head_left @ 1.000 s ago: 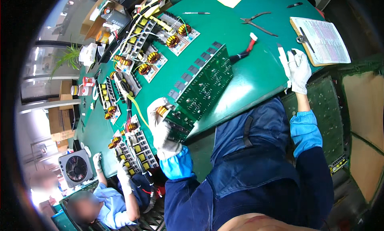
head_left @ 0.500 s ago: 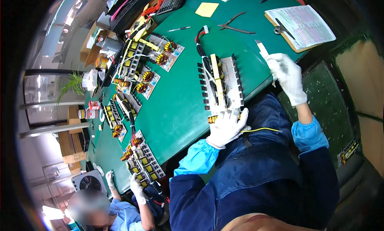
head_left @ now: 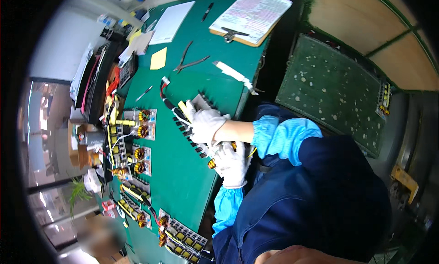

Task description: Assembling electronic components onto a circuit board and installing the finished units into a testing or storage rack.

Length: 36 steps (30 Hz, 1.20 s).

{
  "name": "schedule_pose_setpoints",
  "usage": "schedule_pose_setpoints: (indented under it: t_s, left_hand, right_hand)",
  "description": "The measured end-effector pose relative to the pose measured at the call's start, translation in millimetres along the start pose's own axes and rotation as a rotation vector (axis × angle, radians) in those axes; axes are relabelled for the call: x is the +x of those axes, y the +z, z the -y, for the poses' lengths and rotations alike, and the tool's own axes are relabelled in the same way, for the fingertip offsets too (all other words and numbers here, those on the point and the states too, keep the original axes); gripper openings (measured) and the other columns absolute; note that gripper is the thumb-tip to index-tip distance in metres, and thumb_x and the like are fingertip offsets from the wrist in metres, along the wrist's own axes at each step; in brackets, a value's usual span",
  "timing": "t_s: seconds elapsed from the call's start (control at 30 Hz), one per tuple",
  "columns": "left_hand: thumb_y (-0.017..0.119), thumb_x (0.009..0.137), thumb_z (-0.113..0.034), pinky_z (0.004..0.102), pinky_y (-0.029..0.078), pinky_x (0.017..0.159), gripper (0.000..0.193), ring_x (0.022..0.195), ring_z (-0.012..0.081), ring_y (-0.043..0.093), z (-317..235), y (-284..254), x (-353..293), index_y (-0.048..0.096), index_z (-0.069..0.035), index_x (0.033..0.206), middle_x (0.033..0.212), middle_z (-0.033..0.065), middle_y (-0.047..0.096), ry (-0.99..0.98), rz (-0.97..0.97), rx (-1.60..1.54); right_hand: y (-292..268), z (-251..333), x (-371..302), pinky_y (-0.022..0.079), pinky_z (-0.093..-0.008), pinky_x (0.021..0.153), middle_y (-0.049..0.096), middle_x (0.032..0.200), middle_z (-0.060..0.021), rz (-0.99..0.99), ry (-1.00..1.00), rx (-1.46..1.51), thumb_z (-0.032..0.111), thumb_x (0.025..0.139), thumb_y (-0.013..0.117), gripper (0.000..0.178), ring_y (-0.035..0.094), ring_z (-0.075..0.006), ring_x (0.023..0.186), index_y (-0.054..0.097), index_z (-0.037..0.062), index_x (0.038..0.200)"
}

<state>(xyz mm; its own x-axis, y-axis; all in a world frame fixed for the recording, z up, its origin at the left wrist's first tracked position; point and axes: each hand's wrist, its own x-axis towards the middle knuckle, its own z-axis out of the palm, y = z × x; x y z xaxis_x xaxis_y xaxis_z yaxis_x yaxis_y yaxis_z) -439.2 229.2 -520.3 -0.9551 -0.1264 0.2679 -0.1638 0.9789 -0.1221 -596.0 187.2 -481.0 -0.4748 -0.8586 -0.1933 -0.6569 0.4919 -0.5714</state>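
Note:
A long circuit board (head_left: 201, 101) with black parts along both sides lies slanted at the near table edge, largely covered by my white-gloved hands. My right hand (head_left: 206, 123) is closed over its middle, beside a yellow-taped strip (head_left: 184, 109). My left hand (head_left: 232, 164) grips the near end, next to copper-wound coils (head_left: 211, 164). A thin yellow wire (head_left: 253, 152) sticks out beside the left hand. The cable bundle (head_left: 168, 102) runs off the far end to a white connector (head_left: 165, 80). A white utility knife (head_left: 232, 74) lies on the table, clear of both hands.
Pliers (head_left: 188, 60), a yellow paper note (head_left: 158, 58), a pen (head_left: 144, 93) and a clipboard (head_left: 256, 41) lie farther off. More circuit boards (head_left: 145, 124) line the left side, with others (head_left: 183, 236) at the lower left. A calculator (head_left: 127, 72) stands at the far left.
My right hand has put the utility knife down on the table and come over to the circuit board. The board has turned aslant. The view has swung right.

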Motion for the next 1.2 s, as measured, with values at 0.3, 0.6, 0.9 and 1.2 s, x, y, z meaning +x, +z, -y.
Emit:
schedule_pose_setpoints:
  t_s: [0.3, 0.6, 0.9, 1.2]
  left_hand:
    - [0.077, 0.079, -0.033, 0.0540, 0.048, 0.086, 0.059, 0.102, 0.0408, 0.058, -14.1, -10.9, 6.6, 0.056, -0.011, 0.129, 0.115, 0.0219, 0.057, -0.021, -0.029, 0.117]
    - [0.057, 0.091, -0.021, 0.0450, 0.046, 0.101, 0.049, 0.118, 0.0302, 0.059, -32.4, -14.6, 1.9, 0.052, -0.012, 0.138, 0.123, 0.0134, 0.056, 0.522, -0.099, 0.819]
    - [0.056, 0.085, -0.021, 0.0454, 0.044, 0.111, 0.053, 0.136, 0.0295, 0.049, -115.5, -33.2, 100.2, 0.053, -0.008, 0.136, 0.146, 0.0129, 0.051, 1.149, -0.258, -0.078]
    - [0.078, 0.082, -0.035, 0.0540, 0.042, 0.108, 0.055, 0.133, 0.0405, 0.050, -14.6, 9.7, 197.5, 0.063, -0.011, 0.129, 0.144, 0.0192, 0.051, 0.628, 0.055, -0.379]
  right_hand:
    - [14.5, -1.6, -0.9, 0.056, -0.0494, 0.060, 0.068, 0.087, -0.0361, -0.229, -0.282, -0.088, 0.028, 0.084, 0.056, 0.077, 0.072, -0.0353, 0.068, 0.039, -0.0269, 0.136]
    - [-65.3, -33.7, -102.1, 0.053, -0.0449, 0.056, 0.064, 0.072, -0.0194, -0.384, -0.163, 0.518, 0.021, 0.084, 0.073, 0.106, 0.066, -0.0336, 0.061, 0.003, 0.0003, 0.160]
    - [-92.5, -248.3, -173.8, 0.055, -0.0391, 0.085, 0.072, 0.104, -0.0204, -0.907, 0.311, 0.625, 0.020, 0.092, 0.066, 0.083, 0.072, -0.0272, 0.092, 0.021, 0.0052, 0.161]
    - [-19.7, -497.8, -217.0, 0.054, -0.0523, 0.089, 0.069, 0.110, -0.0303, -0.465, 1.158, 0.239, 0.040, 0.085, 0.064, 0.085, 0.068, -0.0449, 0.103, 0.031, 0.0000, 0.154]
